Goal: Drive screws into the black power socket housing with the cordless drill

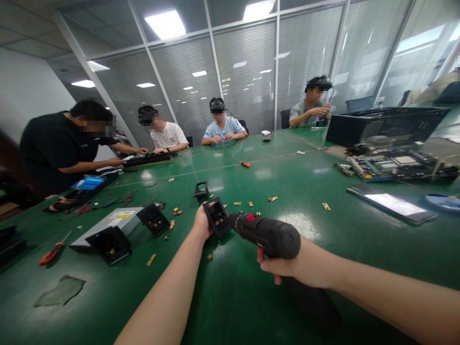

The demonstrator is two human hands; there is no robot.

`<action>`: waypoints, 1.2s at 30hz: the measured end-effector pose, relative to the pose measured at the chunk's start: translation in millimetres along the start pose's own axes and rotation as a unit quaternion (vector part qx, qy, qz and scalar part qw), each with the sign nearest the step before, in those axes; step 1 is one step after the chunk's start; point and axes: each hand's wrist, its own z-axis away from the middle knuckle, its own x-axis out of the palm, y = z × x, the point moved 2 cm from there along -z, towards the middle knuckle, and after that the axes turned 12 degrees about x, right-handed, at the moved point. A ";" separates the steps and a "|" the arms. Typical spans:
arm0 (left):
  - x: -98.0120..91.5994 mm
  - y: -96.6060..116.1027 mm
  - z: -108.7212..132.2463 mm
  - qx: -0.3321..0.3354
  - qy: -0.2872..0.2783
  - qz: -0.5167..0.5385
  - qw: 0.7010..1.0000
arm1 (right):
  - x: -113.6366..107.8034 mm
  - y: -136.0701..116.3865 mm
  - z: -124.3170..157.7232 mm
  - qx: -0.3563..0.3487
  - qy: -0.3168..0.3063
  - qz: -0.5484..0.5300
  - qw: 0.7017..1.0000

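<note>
My left hand (203, 223) is closed on a black plastic socket box (217, 218), tilted so its open side faces right, with brass bits inside. Wrapped round the grip of a black cordless drill (268, 234) is my right hand (287, 263). The drill's nose points left at the box; whether its tip touches anything inside I cannot tell. Behind the box stands a similar black frame (201, 190). Two more black boxes (154, 220) (109, 244) lie to the left. Small brass plates (151, 259) are scattered around.
At left lie an orange screwdriver (52, 254), a silver metal case (118, 223) and a dark flat scrap (61, 291). At right are a phone (391, 203), circuit boards (398, 165) and a black computer case (384, 125). Several people sit or stand around the green table (215, 167).
</note>
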 end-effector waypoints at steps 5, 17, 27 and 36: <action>-1.0 -0.2 -1.1 0.005 0.000 -0.002 1.000 | -0.4 2.3 -1.5 -0.003 -0.006 -0.001 1.000; -0.6 -0.7 -1.3 0.002 0.000 0.007 1.000 | 0.7 0.7 0.0 -0.004 -0.011 -0.016 1.000; -1.6 -0.9 -1.9 0.001 -0.002 0.003 1.000 | 0.8 2.2 -0.2 0.000 -0.012 -0.021 1.000; 0.0 -0.3 -0.7 -0.002 0.002 0.007 1.000 | 0.1 2.7 -1.1 -0.003 -0.015 -0.033 0.999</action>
